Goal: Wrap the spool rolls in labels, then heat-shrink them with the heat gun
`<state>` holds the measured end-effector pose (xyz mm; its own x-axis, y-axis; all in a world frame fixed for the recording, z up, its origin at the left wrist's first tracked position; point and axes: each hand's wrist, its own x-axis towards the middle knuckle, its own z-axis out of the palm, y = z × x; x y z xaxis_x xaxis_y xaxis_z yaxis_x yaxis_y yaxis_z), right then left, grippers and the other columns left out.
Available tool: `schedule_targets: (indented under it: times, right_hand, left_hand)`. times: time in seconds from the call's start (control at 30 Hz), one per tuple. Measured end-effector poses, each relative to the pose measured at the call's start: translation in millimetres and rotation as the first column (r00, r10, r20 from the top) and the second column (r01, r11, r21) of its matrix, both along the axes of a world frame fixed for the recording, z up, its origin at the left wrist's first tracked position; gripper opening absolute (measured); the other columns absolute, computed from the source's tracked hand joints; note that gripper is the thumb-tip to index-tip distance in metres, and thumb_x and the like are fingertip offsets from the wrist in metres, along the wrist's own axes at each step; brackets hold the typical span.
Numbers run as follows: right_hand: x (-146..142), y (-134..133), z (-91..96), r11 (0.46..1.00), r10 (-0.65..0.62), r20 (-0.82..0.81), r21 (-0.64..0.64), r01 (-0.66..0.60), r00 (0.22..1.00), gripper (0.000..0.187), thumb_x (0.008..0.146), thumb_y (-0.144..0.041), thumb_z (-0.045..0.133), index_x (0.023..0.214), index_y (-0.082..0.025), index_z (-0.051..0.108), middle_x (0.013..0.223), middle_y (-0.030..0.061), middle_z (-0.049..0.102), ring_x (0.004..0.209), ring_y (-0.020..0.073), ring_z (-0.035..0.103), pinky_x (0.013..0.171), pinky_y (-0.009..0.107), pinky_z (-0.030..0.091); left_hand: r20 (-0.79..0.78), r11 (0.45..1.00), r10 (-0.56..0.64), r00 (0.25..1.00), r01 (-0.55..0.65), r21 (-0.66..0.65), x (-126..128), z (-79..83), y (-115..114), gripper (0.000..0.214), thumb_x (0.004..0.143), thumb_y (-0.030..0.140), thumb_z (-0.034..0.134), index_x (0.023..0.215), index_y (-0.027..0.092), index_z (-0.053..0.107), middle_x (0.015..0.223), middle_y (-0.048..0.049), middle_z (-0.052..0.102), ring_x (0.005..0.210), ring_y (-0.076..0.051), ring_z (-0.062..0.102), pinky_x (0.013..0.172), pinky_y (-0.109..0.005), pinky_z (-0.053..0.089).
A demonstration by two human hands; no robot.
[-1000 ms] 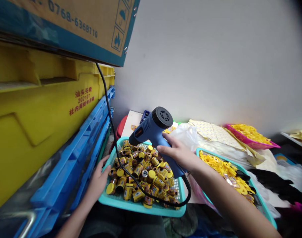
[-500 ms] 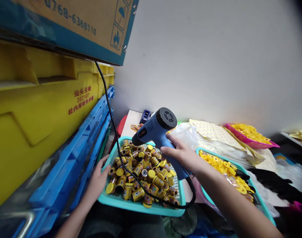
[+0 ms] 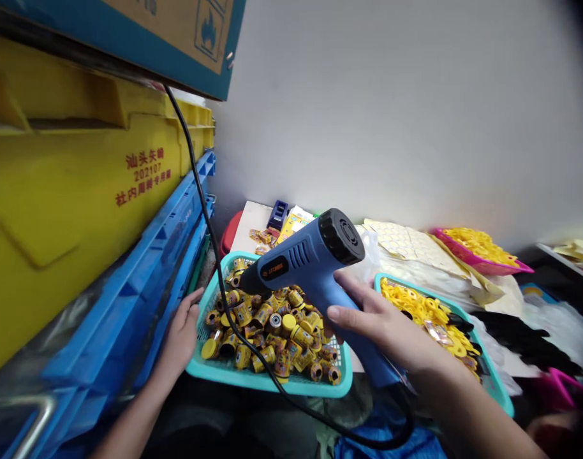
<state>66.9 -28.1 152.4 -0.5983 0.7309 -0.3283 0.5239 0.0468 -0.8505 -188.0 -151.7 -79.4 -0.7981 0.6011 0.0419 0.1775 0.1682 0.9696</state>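
My right hand (image 3: 375, 315) is wrapped round the handle of a blue heat gun (image 3: 296, 255) with a black nozzle and black end cap. The nozzle points down to the left, over small yellow-and-brown labelled containers (image 3: 291, 347) heaped in a turquoise basket (image 3: 267, 382). Several of these have yellow lids; others show dark open ends. At the basket's left side, my left hand (image 3: 182, 331) grips the rim, its fingers partly hidden by the edge. A black cord (image 3: 210, 229) hangs in front of the basket and loops up to the gun's handle.
Yellow and blue crates (image 3: 152, 153) are stacked at the left under a cardboard box (image 3: 177, 32). Right of me stand a second turquoise basket (image 3: 504, 398) with yellow parts and a pink tray (image 3: 504, 266). Sticker sheets (image 3: 397, 239) lie near the wall.
The heat gun in my right hand has come closer to the camera, its handle lower and further right. My left hand stays on the basket rim. The camera view has shifted slightly.
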Motion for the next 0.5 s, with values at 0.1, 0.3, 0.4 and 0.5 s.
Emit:
schedule_targets:
  times: [0.1, 0.3, 0.4, 0.5]
  right_hand:
    - [7.2, -7.9, -1.4, 0.994, 0.014, 0.01, -0.109, -0.013, 1.0, 0.081, 0.076, -0.049, 0.07, 0.147, -0.028, 0.037, 0.133, 0.0075, 0.059, 0.117, 0.0317, 0.057, 0.098, 0.046, 0.044]
    - [29.4, -29.9, 1.2, 0.97, -0.095, -0.018, -0.225, 0.088, 0.995, 0.08, 0.075, -0.048, 0.071, 0.145, -0.026, 0.04, 0.139, 0.0078, 0.055, 0.117, 0.0324, 0.057, 0.096, 0.044, 0.048]
    - [33.6, -35.4, 2.2, 0.972, -0.188, -0.037, -0.152, 0.18, 0.981, 0.081, 0.074, -0.051, 0.071, 0.145, -0.029, 0.041, 0.144, 0.0056, 0.049, 0.128, 0.0329, 0.049, 0.102, 0.044, 0.044]
    - [30.4, -28.8, -0.5, 0.97, -0.233, -0.049, -0.082, 0.229, 0.971, 0.079, 0.073, -0.052, 0.071, 0.143, -0.028, 0.044, 0.149, 0.0051, 0.044, 0.134, 0.0332, 0.042, 0.105, 0.044, 0.041]
  left_hand:
    - [-0.02, 1.0, 0.011, 1.0, -0.011, 0.0, 1.1, 0.8, -1.3, 0.041, 0.085, 0.039, 0.038, 0.115, 0.018, 0.057, 0.125, -0.0102, 0.062, 0.12, -0.024, 0.054, 0.107, -0.041, 0.038]
    - [-0.02, 0.999, 0.053, 0.998, -0.053, -0.006, 4.0, 1.7, -1.0, 0.042, 0.086, 0.038, 0.037, 0.116, 0.017, 0.056, 0.123, -0.011, 0.062, 0.12, -0.024, 0.054, 0.107, -0.042, 0.038]
    - [-0.016, 0.998, 0.066, 0.998, -0.067, -0.005, 4.0, 0.9, -0.6, 0.04, 0.086, 0.038, 0.038, 0.114, 0.018, 0.058, 0.126, -0.01, 0.062, 0.121, -0.024, 0.054, 0.108, -0.041, 0.038]
    - [-0.026, 0.997, 0.072, 0.997, -0.072, 0.007, 3.0, -1.2, 0.1, 0.038, 0.085, 0.039, 0.04, 0.111, 0.019, 0.059, 0.123, -0.0089, 0.063, 0.118, -0.023, 0.056, 0.107, -0.04, 0.039]
